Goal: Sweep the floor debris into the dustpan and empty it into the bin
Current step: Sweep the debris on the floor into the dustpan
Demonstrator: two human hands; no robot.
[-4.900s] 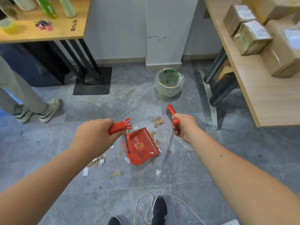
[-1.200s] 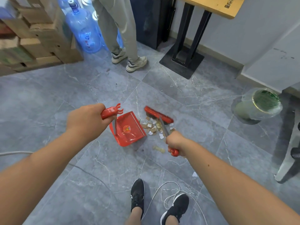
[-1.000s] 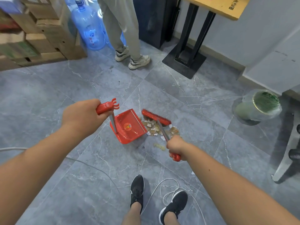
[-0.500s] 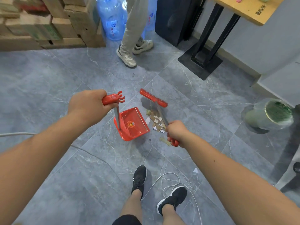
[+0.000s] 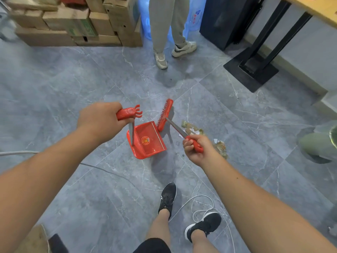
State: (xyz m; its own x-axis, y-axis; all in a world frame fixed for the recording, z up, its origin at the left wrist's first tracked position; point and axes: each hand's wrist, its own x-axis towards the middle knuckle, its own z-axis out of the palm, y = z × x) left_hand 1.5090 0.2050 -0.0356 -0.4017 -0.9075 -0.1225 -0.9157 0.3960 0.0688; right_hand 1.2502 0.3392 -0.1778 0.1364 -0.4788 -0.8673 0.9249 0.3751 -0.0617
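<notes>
My left hand (image 5: 99, 121) grips the red handle of the red dustpan (image 5: 148, 140), whose pan rests on the grey floor with nothing visible inside. My right hand (image 5: 197, 150) holds the red grip of the broom (image 5: 165, 115). Its red brush head is lifted and tilted, just beyond the pan's far right corner. A heap of cardboard and paper debris (image 5: 193, 129) lies on the floor right of the pan, partly hidden behind my right hand. The bin (image 5: 318, 145), lined with a clear bag, shows at the right edge.
A person's legs and shoes (image 5: 164, 57) stand beyond the pan. Stacked cardboard boxes (image 5: 73, 24) fill the far left, with blue water bottles (image 5: 192, 17) behind the person. A black table base (image 5: 252, 70) sits at the far right. A white cable (image 5: 202, 209) loops by my feet.
The view has swung further left, putting the bin at the right edge. The brush head has lifted off the debris and swung left over the pan's far corner; the debris heap stays on the floor.
</notes>
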